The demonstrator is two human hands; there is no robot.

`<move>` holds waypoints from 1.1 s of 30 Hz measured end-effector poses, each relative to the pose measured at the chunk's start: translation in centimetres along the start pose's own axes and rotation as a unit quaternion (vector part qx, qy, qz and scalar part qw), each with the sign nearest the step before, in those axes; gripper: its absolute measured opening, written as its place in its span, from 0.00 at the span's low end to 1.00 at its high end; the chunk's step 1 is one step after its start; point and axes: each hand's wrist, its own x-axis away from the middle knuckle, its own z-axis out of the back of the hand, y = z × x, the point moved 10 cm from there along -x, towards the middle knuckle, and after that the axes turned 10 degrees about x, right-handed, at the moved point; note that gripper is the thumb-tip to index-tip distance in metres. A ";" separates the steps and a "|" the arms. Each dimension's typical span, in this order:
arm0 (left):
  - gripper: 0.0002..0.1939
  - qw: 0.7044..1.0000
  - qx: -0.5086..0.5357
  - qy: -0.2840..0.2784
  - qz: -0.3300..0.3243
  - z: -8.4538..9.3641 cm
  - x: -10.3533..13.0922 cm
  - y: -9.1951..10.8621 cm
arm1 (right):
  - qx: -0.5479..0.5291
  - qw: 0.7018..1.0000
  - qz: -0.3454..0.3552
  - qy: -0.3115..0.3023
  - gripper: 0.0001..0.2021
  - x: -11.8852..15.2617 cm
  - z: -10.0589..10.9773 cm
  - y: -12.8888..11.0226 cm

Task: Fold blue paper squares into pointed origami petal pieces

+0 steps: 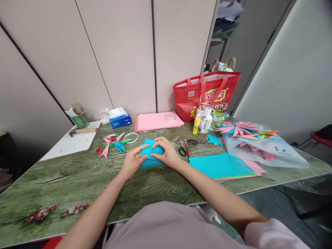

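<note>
Looks like folding, left hand and right hand both pinching blue paper, next move prob needs a neat crease

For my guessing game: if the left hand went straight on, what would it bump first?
Past the blue paper it touches, the left hand probably meets the right hand; depth is unclear.

from my post i noted both arms reaching forward, hands converging. left forearm slanted up from lower left. right forearm crossed in from lower right. left hand and right hand faced each other, just apart, fingers bent, thumbs angled inward. whether either pinched, i could not tell.
</note>
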 end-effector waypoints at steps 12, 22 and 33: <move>0.18 0.998 -0.047 0.035 0.005 1.0 -0.1 0.0 | -0.065 0.997 -0.037 -0.030 0.08 -0.3 -0.5 1.3; 0.22 0.997 -0.063 0.048 0.008 0.9 0.1 0.3 | -0.140 0.980 -0.089 -0.110 0.13 0.0 -2.0 2.0; 0.22 0.997 0.023 0.066 0.040 1.0 0.2 -0.7 | -0.125 0.984 -0.109 -0.070 0.12 0.0 -1.5 2.6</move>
